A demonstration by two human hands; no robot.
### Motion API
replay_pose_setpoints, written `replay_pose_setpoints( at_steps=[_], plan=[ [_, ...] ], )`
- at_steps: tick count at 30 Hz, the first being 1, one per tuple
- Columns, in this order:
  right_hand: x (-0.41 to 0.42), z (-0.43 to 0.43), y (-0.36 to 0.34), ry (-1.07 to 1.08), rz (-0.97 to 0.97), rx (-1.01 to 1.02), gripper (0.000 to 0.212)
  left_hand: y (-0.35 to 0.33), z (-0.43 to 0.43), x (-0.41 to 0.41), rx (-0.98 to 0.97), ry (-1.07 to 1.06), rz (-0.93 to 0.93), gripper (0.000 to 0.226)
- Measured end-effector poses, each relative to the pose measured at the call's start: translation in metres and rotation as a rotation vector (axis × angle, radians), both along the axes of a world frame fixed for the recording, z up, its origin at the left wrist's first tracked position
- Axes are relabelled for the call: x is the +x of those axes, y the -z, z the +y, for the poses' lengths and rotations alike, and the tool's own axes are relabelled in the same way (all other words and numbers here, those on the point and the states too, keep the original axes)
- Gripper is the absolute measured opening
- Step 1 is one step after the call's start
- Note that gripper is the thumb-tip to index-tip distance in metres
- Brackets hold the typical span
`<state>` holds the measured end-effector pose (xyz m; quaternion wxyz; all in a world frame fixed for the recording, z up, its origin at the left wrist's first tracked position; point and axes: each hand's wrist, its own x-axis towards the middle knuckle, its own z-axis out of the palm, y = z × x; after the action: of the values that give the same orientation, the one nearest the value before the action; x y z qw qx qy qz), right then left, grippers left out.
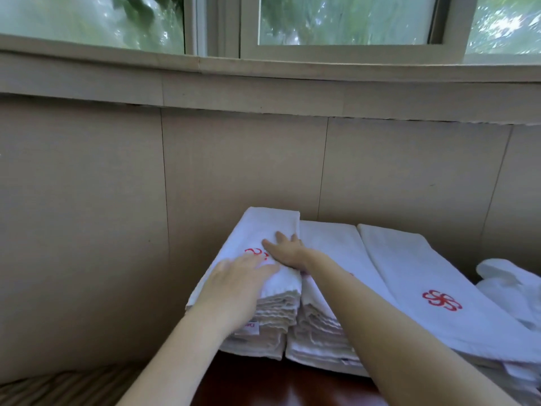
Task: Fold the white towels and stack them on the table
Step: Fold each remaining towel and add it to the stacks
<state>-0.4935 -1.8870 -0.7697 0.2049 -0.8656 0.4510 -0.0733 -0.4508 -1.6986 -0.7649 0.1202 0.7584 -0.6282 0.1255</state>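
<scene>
Left hand: the left hand (234, 276) lies flat, fingers straight and together, on the near half of the top towel (263, 227); it grips nothing.
Right hand: the right hand (285, 252) presses flat on the same towel, just beyond the left hand, fingers spread wide and holding nothing.
Top towel: white, folded long, with a red embroidered mark partly hidden between the hands; it crowns the left stack (263, 332).
Left stack: many folded white towels, standing at the far left of the table (263, 382), its back end against the wall panelling (87, 200); a small label (248, 328) hangs from its near face.
Middle stack: the middle stack (325, 244) touches the left stack's side and is lower than it.
Right stack: the right stack (409, 273) sits just beside the middle one; a red pinwheel emblem (442, 300) shows on top.
Loose towels: crumpled white towels (509, 285) lie at the table's right end.
Table: dark, glossy wood.
Above: a window (336, 19) with green leaves behind it.
</scene>
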Motion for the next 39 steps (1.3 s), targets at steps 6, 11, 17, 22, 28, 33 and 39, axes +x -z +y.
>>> replay_pose_setpoints(
  at_steps=[6, 11, 17, 22, 28, 33, 39],
  plan=[
    [-0.048, 0.037, -0.012, -0.233, 0.056, 0.128, 0.054, 0.011, 0.017, -0.008, 0.130, 0.117, 0.038, 0.085],
    [-0.123, 0.087, -0.037, -0.414, 0.049, 0.234, 0.055, -0.011, 0.039, -0.030, 0.160, 0.075, 0.082, 0.073],
    [-0.262, 0.123, -0.051, -0.310, 0.060, 0.176, 0.043, -0.030, 0.053, -0.097, 0.115, 0.153, 0.144, 0.047],
    [-0.436, 0.118, -0.061, 0.037, 0.200, -0.103, 0.037, -0.019, 0.039, -0.193, 0.236, 0.322, 0.297, 0.056],
    [-0.591, 0.104, -0.048, 0.471, 0.350, -0.501, 0.057, 0.004, -0.009, -0.331, 0.289, 0.546, 0.379, 0.052],
    [-0.627, 0.091, -0.025, 0.509, 0.244, -0.615, 0.019, 0.009, -0.058, -0.436, 0.204, 0.594, 0.494, 0.059],
    [-0.629, 0.116, -0.024, 0.369, -0.130, -0.675, 0.022, 0.000, -0.080, -0.512, -0.050, 0.510, 0.564, 0.060]
  ],
)
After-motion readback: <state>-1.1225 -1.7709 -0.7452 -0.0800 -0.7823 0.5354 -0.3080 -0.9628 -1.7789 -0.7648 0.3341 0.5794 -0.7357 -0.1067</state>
